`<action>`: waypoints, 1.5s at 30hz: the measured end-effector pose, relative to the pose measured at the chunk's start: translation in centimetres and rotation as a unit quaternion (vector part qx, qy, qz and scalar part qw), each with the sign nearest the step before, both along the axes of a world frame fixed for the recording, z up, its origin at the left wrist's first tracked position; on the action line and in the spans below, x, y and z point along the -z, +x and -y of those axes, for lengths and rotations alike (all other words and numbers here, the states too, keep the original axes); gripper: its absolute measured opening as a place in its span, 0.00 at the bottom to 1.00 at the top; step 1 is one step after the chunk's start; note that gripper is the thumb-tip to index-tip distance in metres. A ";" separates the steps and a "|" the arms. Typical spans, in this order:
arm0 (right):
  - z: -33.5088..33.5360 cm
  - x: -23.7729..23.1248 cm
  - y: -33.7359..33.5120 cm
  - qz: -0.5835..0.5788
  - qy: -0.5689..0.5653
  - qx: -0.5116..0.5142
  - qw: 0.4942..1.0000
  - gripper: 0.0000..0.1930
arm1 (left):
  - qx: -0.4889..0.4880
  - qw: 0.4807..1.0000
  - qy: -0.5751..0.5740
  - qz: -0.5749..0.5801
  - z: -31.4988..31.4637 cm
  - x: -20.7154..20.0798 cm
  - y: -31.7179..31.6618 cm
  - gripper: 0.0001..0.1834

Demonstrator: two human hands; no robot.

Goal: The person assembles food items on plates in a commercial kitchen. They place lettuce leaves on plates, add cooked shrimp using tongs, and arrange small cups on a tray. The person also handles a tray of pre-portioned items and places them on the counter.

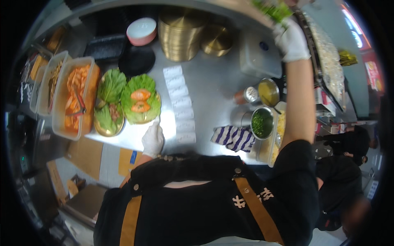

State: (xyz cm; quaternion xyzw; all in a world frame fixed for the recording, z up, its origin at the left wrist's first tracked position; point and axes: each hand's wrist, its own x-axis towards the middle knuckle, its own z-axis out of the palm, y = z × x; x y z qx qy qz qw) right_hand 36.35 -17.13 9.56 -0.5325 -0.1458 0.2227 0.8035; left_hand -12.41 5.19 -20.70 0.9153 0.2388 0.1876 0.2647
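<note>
At the upper right, my right hand [293, 43] in a white glove is closed on a frilly lettuce leaf [279, 12]; its fingertips are blurred. My left hand [153, 139], also gloved, rests at the near counter edge with a finger stretched to the rim of a lettuce-lined plate. On that plate's lettuce [141, 82] lie two orange-red pieces of food [140, 101]. Left of it, a gold plate [108, 130] bears lettuce with brown meat-like bits [114, 112], and more green leaves [111, 85] lie behind.
Paper slips [180, 91] run down the steel counter. At left stands a plastic tub of red kimchi-like food [78, 82] with tongs. Behind are stacked gold plates [177, 39] and pink-rimmed dishes [141, 30]. At right are chopped greens [261, 121], a yellow-filled bowl [269, 91] and a striped cloth [234, 138].
</note>
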 end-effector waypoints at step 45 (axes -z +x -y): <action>-4.3 32.0 -19.0 -0.213 -0.195 0.217 0.933 0.36 | -0.025 0.999 -0.041 0.024 0.3 0.7 -0.2 0.17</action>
